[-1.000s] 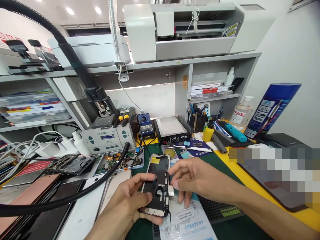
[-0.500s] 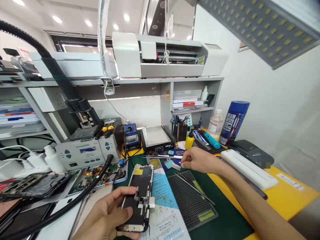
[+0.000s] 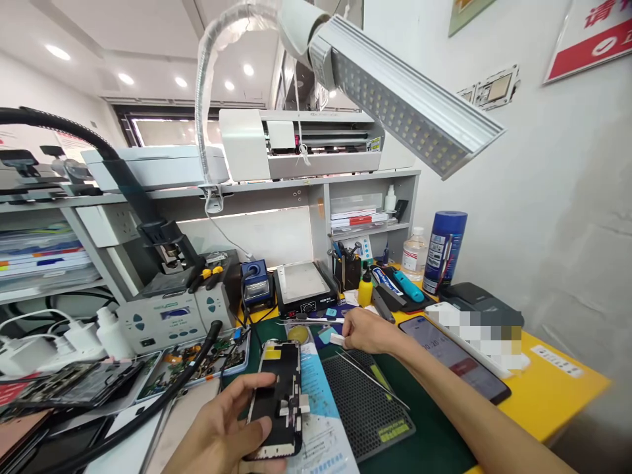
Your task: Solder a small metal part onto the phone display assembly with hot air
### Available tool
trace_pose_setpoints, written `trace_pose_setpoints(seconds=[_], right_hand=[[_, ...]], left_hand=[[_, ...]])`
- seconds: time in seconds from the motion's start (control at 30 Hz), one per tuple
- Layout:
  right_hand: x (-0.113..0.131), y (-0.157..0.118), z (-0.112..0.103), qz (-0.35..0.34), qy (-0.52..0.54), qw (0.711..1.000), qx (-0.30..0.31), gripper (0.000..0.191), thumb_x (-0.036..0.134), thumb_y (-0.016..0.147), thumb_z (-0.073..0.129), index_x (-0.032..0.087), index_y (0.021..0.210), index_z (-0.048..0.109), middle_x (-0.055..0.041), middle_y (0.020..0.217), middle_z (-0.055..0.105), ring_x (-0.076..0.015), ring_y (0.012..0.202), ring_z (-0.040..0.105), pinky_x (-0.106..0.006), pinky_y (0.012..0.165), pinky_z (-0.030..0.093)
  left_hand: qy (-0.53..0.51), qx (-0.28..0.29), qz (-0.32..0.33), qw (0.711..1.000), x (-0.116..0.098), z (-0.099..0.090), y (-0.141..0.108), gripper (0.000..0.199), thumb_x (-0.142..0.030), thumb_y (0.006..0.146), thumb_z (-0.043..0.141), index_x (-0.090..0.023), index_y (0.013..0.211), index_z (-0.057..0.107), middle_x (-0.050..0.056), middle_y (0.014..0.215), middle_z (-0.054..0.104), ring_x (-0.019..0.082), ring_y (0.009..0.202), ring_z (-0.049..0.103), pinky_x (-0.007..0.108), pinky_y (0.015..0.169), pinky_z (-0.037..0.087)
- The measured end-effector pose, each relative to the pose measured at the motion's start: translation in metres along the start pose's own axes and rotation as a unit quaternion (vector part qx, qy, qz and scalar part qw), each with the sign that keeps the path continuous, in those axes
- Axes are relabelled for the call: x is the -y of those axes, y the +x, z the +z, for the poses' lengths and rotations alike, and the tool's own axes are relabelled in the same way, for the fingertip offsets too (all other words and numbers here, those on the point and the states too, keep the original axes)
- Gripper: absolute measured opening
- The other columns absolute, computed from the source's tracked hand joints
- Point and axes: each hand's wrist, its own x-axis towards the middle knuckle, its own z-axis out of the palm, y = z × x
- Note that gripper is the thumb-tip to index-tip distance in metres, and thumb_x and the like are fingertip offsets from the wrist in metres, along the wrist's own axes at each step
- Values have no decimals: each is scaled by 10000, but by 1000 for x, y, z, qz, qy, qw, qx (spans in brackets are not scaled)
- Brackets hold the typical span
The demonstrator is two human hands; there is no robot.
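Note:
My left hand (image 3: 232,421) grips a black phone screen assembly (image 3: 276,388), its back side up with a yellow sticker near the top and a small flex cable lower down. My right hand (image 3: 363,330) is closed, its fingertips pinched at a small white block (image 3: 338,340) beside light blue pieces (image 3: 326,334). Tweezers (image 3: 372,378) lie across a black perforated mat (image 3: 358,408). Under and beside the phone part is a blue and white printed sheet (image 3: 320,415).
A lit phone (image 3: 454,355) lies at the right by a white device (image 3: 474,336). A yellow bottle (image 3: 365,289) and heating plate (image 3: 303,286) stand behind. At the left, a black hose (image 3: 162,388) crosses a parts tray (image 3: 192,359). A lamp (image 3: 405,85) hangs overhead.
The camera view has tilted up and turned right, showing more lamp, wall and the lit phone. Both hands keep nearly the same poses; the left index finger has shifted slightly on the phone part.

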Motion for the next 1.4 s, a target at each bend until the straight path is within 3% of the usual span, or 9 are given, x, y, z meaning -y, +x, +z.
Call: trace_pose_setpoints(seconds=[0.2, 0.33, 0.57, 0.8, 0.93, 1.03, 1.23, 1.33, 1.4], right_hand=[[-4, 0, -5, 15, 85, 996, 33, 256, 316, 966, 629, 159, 1167, 638, -69, 1145, 672, -209, 931, 682, -390, 784, 587], [-8, -1, -14, 12, 126, 991, 36, 237, 310, 973, 621, 158, 1155, 636, -68, 1111, 679, -189, 892, 685, -368, 755, 592], [-17, 1, -19, 4, 159, 987, 10, 248, 316, 972, 621, 156, 1162, 632, -69, 1115, 676, -194, 899, 683, -375, 762, 589], [-19, 3, -17, -7, 176, 984, 6, 237, 311, 972, 622, 156, 1151, 636, -65, 1098, 680, -186, 877, 684, -363, 745, 591], [-23, 3, -21, 6, 170, 985, -14, 242, 312, 973, 621, 156, 1156, 633, -65, 1098, 679, -185, 875, 684, -362, 742, 591], [-30, 4, -28, 26, 156, 987, -36, 262, 327, 974, 615, 162, 1177, 630, -73, 1146, 668, -205, 925, 679, -387, 784, 585], [-37, 1, -38, 43, 144, 989, 7, 249, 316, 972, 621, 157, 1164, 634, -70, 1120, 675, -193, 897, 684, -371, 760, 590], [-34, -1, -36, 49, 137, 988, 49, 244, 310, 971, 625, 153, 1157, 634, -66, 1100, 680, -186, 876, 686, -365, 745, 592], [-33, 0, -34, 54, 131, 987, 71, 247, 309, 968, 629, 150, 1157, 634, -67, 1103, 679, -189, 882, 687, -369, 750, 592]], left_hand=[[12, -6, -9, 1000, 0, 13, -4, 871, -455, 418, 973, -185, 1126, 543, 106, 1228, 604, 200, 686, 690, 435, 598, 662], [13, 5, -10, 1000, 3, 16, -7, 880, -428, 502, 947, -178, 1196, 468, 155, 1305, 565, 274, 804, 725, 416, 590, 664], [49, 43, -31, 997, -4, 11, -17, 736, -329, 730, 795, -209, 1307, 355, 170, 1417, 462, 280, 859, 733, 412, 648, 664], [39, 31, -44, 998, -11, 12, -19, 634, -152, 748, 663, -138, 1304, 358, 190, 1317, 522, 312, 909, 720, 422, 700, 656], [83, 40, -46, 995, -5, 8, -15, 633, -222, 777, 652, -189, 1319, 326, 171, 1342, 493, 293, 835, 746, 390, 642, 641], [134, 61, -34, 989, -7, 10, -17, 637, -274, 781, 604, -231, 1326, 278, 165, 1370, 453, 233, 695, 738, 331, 489, 583], [248, 35, -32, 967, -27, 25, -25, 615, -290, 742, 527, -250, 1305, 284, 77, 1111, 579, 204, 665, 694, 270, 400, 437], [320, 34, -19, 946, -28, 21, -21, 549, -326, 773, 483, -224, 1289, 324, 46, 993, 561, 183, 647, 653, 263, 378, 353], [378, 30, -6, 925, -25, 15, -16, 496, -327, 806, 452, -218, 1279, 351, 10, 907, 540, 168, 624, 619, 266, 431, 369]])
